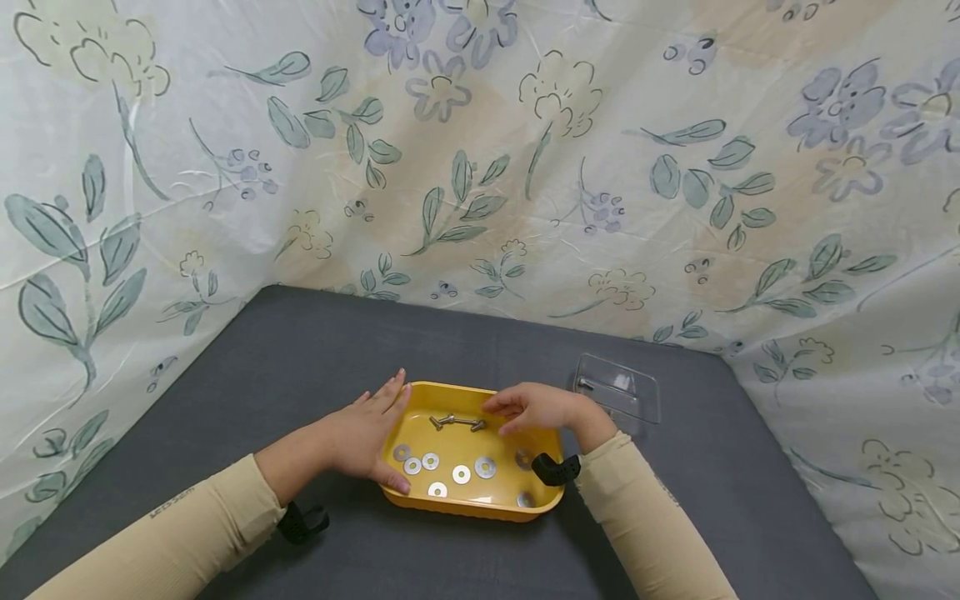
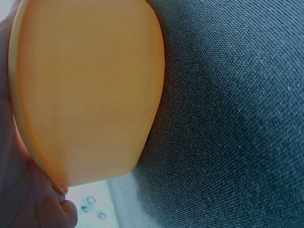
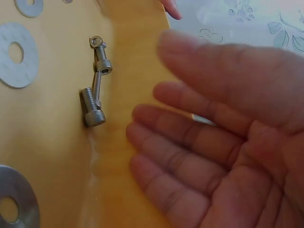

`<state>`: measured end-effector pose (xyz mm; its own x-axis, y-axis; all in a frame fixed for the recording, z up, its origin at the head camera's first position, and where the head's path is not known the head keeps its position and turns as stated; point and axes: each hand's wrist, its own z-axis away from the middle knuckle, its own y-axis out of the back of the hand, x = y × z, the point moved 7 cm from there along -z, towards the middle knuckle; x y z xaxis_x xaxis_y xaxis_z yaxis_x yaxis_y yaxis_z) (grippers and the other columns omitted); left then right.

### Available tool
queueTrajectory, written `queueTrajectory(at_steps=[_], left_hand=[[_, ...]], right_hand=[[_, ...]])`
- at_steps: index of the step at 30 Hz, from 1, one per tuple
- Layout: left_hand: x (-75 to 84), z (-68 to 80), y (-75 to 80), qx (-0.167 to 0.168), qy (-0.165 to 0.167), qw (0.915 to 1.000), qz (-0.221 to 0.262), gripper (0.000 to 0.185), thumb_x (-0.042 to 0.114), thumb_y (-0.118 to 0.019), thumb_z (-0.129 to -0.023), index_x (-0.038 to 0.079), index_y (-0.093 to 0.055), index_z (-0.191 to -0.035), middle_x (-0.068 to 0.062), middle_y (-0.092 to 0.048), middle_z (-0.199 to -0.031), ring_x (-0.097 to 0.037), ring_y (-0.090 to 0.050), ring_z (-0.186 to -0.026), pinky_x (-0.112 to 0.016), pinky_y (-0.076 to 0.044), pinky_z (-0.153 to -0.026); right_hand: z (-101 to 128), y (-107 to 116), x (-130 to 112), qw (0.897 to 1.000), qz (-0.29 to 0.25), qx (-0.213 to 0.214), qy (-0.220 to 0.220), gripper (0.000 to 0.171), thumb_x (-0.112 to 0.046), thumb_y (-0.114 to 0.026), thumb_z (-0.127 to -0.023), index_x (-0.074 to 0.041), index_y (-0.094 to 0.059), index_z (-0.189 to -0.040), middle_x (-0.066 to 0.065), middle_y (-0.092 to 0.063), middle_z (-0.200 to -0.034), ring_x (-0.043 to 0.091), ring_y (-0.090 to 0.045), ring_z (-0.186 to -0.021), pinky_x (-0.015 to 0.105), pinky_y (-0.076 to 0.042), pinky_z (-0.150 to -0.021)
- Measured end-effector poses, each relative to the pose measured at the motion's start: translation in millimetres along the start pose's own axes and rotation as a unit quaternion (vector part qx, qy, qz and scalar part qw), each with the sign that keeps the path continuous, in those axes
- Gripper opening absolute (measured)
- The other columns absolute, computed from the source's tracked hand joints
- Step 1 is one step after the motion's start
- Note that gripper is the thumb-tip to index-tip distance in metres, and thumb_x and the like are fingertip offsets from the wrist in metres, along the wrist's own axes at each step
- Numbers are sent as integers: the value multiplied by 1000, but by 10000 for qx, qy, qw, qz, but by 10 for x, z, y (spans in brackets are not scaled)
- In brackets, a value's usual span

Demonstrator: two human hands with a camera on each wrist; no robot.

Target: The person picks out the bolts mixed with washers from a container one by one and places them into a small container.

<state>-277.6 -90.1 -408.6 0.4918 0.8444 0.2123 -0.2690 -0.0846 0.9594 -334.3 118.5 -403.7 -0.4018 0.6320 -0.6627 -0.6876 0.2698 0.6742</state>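
Note:
A yellow tray sits on the grey table, with several socket-head screws lying along its far side and several flat washers spread over its floor. My left hand rests on the tray's left rim, fingers straight and spread; in the left wrist view the tray's outer wall fills the space beside the palm. Over the tray's far right part is my right hand. Its fingers are relaxed and hold nothing, as the right wrist view shows, apart from the nearby screws.
Behind the right hand, a clear plastic box or lid lies on the grey cloth-covered table, with a small metal piece in or under it. Floral curtains enclose the table at the back and sides.

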Motion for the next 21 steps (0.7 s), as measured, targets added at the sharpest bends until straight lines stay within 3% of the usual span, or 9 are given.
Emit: queueTrajectory(at_steps=[10, 17, 21], left_hand=[[-12, -18, -13, 15, -29, 10000, -27, 133, 86, -52, -54, 6, -1, -147, -10, 16, -151, -24, 2, -140, -50, -13, -109], [-3, -12, -5, 30, -55, 10000, -29, 133, 86, -52, -54, 6, -2, -147, -11, 16, -151, -25, 2, -140, -50, -14, -109], [-2, -13, -2, 29, -65, 10000, -33, 133, 86, -52, -54, 6, -2, -147, -11, 16, -151, -25, 2, -140, -50, -14, -109]], right_hand=[[-78, -108, 35, 9974, 701, -178, -62, 43, -19, -64, -86, -9, -54, -127, 0, -56, -124, 16, -51, -114, 35, -39, -97], [-138, -170, 6, 9994, 336, -101, -5, 36, -13, -64, -86, -7, -58, -121, 2, -62, -113, 15, -58, -103, 27, -46, -87], [-174, -185, -30, 9991, 410, 17, 67, 32, -11, -64, -86, -7, -61, -118, 1, -64, -107, 12, -60, -96, 22, -47, -82]])
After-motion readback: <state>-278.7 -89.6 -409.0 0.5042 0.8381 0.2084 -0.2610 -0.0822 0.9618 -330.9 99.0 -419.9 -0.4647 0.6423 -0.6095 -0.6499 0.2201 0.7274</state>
